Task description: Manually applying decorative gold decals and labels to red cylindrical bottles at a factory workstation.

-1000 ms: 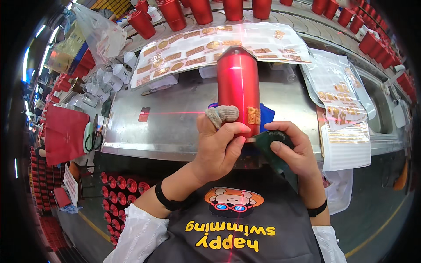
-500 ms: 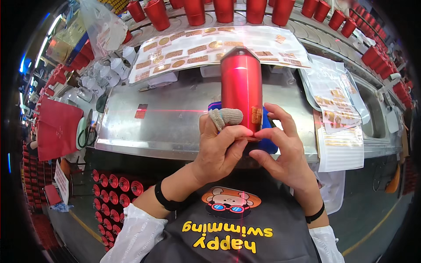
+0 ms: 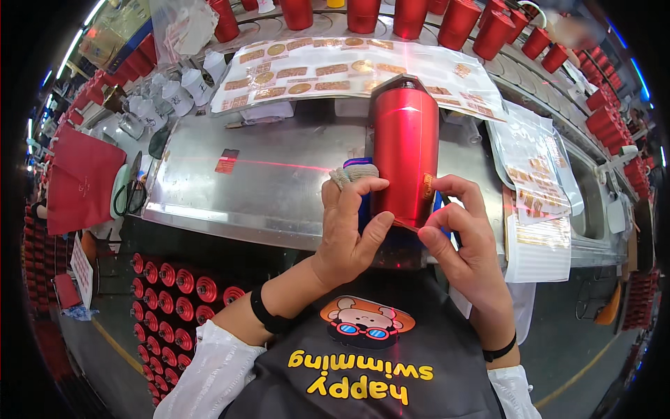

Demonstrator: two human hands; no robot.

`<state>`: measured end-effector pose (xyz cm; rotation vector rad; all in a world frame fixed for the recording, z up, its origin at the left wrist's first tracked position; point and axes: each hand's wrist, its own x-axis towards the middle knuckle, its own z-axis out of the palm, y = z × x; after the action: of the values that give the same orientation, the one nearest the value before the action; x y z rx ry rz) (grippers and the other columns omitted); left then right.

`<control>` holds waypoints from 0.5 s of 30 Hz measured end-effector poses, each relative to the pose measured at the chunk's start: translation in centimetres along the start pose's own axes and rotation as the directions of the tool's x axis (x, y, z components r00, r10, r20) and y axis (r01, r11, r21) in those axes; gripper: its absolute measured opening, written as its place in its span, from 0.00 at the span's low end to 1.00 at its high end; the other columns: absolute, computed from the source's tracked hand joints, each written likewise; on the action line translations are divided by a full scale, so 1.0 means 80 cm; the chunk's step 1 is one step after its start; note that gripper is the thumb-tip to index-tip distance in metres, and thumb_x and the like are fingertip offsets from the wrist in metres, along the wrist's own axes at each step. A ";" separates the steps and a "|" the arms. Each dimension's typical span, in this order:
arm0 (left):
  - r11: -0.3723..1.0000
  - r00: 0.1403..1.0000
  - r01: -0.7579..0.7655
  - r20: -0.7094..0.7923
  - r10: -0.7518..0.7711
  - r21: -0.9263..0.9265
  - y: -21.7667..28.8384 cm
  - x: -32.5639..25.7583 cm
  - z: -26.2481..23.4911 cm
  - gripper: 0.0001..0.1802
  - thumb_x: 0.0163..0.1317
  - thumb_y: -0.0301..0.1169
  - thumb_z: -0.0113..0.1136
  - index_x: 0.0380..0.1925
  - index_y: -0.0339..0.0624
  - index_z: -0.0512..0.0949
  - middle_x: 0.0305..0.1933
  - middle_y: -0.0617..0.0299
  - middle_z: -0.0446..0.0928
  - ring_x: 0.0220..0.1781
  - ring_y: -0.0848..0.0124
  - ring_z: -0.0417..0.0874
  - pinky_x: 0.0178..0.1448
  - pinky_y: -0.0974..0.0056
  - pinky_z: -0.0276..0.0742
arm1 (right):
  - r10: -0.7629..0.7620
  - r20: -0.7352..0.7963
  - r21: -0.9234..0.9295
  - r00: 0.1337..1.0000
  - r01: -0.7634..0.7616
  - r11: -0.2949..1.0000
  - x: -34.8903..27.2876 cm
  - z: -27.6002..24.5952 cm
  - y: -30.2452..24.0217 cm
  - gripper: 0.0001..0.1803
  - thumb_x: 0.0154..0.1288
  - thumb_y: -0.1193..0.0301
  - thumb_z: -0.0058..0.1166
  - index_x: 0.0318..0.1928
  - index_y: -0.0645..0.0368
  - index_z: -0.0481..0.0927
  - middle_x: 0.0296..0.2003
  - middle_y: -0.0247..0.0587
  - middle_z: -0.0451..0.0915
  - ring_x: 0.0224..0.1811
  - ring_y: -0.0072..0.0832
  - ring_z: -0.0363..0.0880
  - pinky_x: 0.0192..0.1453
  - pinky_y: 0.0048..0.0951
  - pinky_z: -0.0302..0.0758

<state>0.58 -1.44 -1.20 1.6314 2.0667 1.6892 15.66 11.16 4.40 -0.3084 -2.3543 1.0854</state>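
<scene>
A shiny red metal cylinder (image 3: 403, 153) lies pointing away from me, a dark angular piece behind its far end. My left hand (image 3: 349, 220) holds its left side, index fingertip and thumb apart against the surface. A grey knitted cover (image 3: 354, 172) wraps one finger of that hand. On the cylinder's right side is a small gold decal (image 3: 428, 186). My right hand (image 3: 464, 237) has its index fingertip beside the decal. Its thumb and another finger pinch near the cylinder's close end, where a thin film edge (image 3: 407, 225) shows. Blue cloth (image 3: 365, 209) peeks out beneath the cylinder.
Sheets of gold decals (image 3: 300, 70) lie behind the cylinder, with more sheets (image 3: 534, 167) at right. A small red piece (image 3: 227, 161) rests on the metal table (image 3: 272, 188). Scissors (image 3: 130, 195) and white bottles stand left; red cups (image 3: 363, 14) line the back.
The cylinder sits slightly farther right in view. My left thumb has lifted away from the near edge and spread from the index finger. My right index fingertip has come in beside the decal.
</scene>
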 end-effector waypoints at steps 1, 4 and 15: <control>1.000 1.000 0.005 -0.001 -0.005 0.011 0.000 0.000 0.001 0.20 0.63 0.36 0.57 0.52 0.39 0.71 0.51 0.49 0.71 0.53 0.54 0.65 0.60 0.55 0.60 | 0.022 0.001 0.024 1.000 -0.022 0.999 0.000 0.000 0.000 0.07 0.60 0.72 0.61 0.32 0.61 0.78 0.52 0.53 0.70 0.55 0.45 0.69 0.57 0.37 0.67; 1.000 1.000 0.007 -0.003 -0.007 0.018 -0.002 -0.001 0.003 0.21 0.64 0.38 0.57 0.53 0.39 0.70 0.52 0.48 0.70 0.53 0.54 0.65 0.60 0.55 0.60 | 0.107 -0.026 0.025 0.994 -0.107 0.994 -0.003 0.000 0.005 0.07 0.61 0.72 0.61 0.31 0.62 0.77 0.50 0.54 0.71 0.54 0.45 0.70 0.57 0.37 0.67; 0.995 0.997 -0.075 0.023 0.073 0.069 -0.011 -0.007 -0.002 0.29 0.65 0.45 0.56 0.59 0.37 0.66 0.55 0.46 0.69 0.54 0.52 0.65 0.62 0.54 0.60 | 0.140 -0.022 0.015 0.990 -0.140 0.990 -0.002 0.001 0.010 0.07 0.61 0.72 0.60 0.32 0.62 0.77 0.49 0.54 0.71 0.55 0.45 0.69 0.57 0.38 0.66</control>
<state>0.13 -1.82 -2.05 1.7586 2.1045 1.6314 15.78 11.58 3.69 -0.4853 -2.3324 1.1558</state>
